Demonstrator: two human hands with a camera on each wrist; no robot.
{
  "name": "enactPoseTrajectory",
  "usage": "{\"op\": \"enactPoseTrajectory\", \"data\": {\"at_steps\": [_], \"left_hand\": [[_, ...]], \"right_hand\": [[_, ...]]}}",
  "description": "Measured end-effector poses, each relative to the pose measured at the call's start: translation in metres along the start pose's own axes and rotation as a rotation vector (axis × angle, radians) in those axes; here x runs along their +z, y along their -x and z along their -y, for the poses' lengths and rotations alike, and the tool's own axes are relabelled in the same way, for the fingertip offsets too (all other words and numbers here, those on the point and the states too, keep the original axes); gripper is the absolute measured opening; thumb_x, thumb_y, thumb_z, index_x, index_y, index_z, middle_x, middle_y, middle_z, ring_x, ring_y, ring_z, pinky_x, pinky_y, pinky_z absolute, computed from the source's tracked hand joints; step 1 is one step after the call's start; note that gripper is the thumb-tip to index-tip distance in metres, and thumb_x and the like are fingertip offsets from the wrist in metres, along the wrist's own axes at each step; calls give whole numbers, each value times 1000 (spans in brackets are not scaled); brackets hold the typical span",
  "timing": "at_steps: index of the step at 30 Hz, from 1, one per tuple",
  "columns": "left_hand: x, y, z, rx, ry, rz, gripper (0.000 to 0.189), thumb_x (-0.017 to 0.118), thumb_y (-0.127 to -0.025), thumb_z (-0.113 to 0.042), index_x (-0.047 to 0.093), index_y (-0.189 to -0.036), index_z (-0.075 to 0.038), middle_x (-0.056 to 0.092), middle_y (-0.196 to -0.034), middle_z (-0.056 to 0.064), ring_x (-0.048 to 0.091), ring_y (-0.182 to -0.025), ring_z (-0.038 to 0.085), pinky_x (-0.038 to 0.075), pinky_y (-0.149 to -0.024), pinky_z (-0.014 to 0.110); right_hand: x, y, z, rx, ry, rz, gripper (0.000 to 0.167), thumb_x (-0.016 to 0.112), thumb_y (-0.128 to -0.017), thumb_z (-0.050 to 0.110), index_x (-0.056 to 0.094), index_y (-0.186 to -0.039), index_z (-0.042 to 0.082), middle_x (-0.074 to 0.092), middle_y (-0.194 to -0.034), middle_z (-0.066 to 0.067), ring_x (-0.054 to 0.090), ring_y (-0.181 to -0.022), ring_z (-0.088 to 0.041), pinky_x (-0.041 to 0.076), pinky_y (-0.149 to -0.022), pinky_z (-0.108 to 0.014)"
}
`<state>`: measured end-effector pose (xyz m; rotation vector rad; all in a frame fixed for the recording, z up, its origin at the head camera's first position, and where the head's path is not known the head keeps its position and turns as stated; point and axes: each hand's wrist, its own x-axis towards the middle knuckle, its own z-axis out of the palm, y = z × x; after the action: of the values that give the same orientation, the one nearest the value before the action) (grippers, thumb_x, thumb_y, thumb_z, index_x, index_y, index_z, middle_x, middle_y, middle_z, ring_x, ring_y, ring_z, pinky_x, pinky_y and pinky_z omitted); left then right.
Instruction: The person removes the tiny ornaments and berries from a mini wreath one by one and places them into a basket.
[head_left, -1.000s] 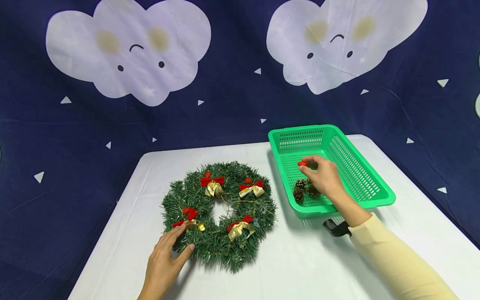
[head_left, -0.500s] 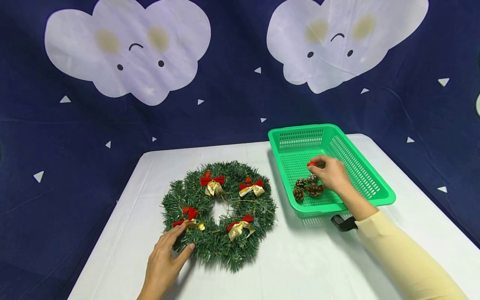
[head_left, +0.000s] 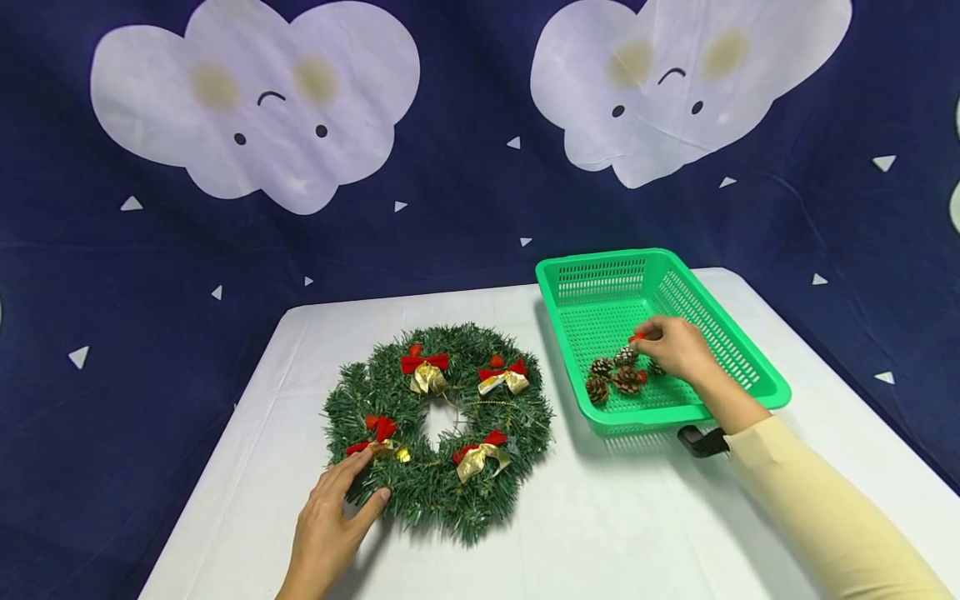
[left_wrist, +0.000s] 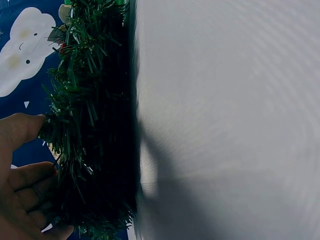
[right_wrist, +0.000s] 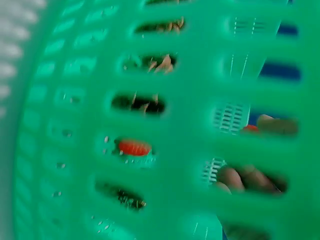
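Observation:
My right hand (head_left: pixel 678 348) is inside the green plastic basket (head_left: pixel 660 417), pinching a small red strawberry-like ornament (head_left: pixel 638 337) between thumb and fingers. Several pine cones (head_left: pixel 628 380) lie just below it on the basket floor, with a bit of red beside one. Through the basket's slots, the right wrist view shows another red strawberry-like ornament (right_wrist: pixel 134 147) and some fingers (right_wrist: pixel 255 179). My left hand (head_left: pixel 327 521) rests at the lower left of a green wreath (head_left: pixel 465 508), its fingertips touching a red and gold bow (head_left: pixel 381 429). In the left wrist view, the fingers (left_wrist: pixel 31 177) lie against the wreath's edge.
The wreath carries several red and gold bows (head_left: pixel 426 371), red ornaments and a gold bead string. A white cloth covers the table (head_left: pixel 570 533). Behind it hangs a dark blue backdrop (head_left: pixel 465 217) with clouds. A black wrist mount (head_left: pixel 703 442) sits under my right wrist.
My right hand has moved to the right and slightly down inside the basket, carrying the red ornament and uncovering more pine cones. The left hand stays on the wreath.

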<state>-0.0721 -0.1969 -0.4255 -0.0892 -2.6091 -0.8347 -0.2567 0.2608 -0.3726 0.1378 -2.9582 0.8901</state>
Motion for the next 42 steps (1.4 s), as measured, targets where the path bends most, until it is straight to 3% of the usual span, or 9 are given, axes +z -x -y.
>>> {"op": "enactPoseTrajectory", "data": {"at_steps": [9, 14, 22, 30, 42], "left_hand": [[1, 1, 1, 4, -3, -4, 57, 77, -76, -22, 59, -129, -11, 63, -124, 12, 55, -117, 34, 46, -90, 57], [1, 0, 0, 5, -3, -5, 56, 77, -77, -22, 59, -129, -11, 63, -124, 12, 55, -117, 34, 46, -89, 58], [0, 0, 0, -5, -1, 3, 56, 77, -78, -24, 59, -129, -12, 62, -125, 12, 54, -118, 33, 46, -89, 58], [0, 1, 0, 1, -3, 3, 56, 77, -78, -23, 59, -129, -12, 62, -125, 12, 55, -118, 34, 46, -89, 58], [1, 1, 1, 5, -5, -5, 57, 78, -77, -22, 59, -129, -11, 63, -125, 12, 55, -117, 34, 46, -89, 58]], "right_hand": [[-1, -4, -11, -2, 39, 86, 30, 66, -85, 22, 67, -107, 0, 69, -104, -20, 65, -89, -32, 51, -62, -31], [0, -5, -13, -20, 86, 107, 30, 67, -85, 22, 68, -105, 0, 69, -103, -19, 64, -88, -32, 51, -65, -35], [1, -6, -13, -20, 99, 96, 31, 67, -83, 19, 68, -106, -2, 71, -95, -18, 65, -80, -27, 51, -63, -34], [-1, -2, -9, -3, 74, 73, 32, 64, -86, 21, 67, -109, 0, 70, -102, -20, 65, -90, -35, 52, -65, -37], [1, 5, 25, -56, 64, -1, 31, 65, -86, 28, 68, -110, 7, 73, -101, -11, 68, -91, -30, 50, -78, -45]]}}
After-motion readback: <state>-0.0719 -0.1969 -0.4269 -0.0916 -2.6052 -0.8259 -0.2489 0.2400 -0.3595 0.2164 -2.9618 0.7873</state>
